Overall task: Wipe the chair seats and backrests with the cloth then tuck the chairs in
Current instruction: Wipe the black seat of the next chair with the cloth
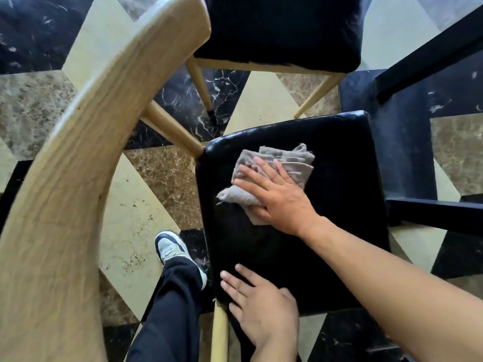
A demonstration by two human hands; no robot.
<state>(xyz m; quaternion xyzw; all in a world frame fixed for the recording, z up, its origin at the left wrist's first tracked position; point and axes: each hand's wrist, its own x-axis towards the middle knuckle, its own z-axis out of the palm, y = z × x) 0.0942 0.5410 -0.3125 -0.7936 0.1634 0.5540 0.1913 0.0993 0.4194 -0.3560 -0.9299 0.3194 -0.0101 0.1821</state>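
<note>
Head view: right hand [279, 202] hides much of cloth [282, 163] on seat [339, 205].

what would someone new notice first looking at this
Probably the right hand pressed flat on a grey cloth in the middle of a black seat. Next, the big curved wooden backrest sweeping down the left side, close to the camera. The left hand rests on the seat's near edge, and a second black seat sits at the top.
</note>
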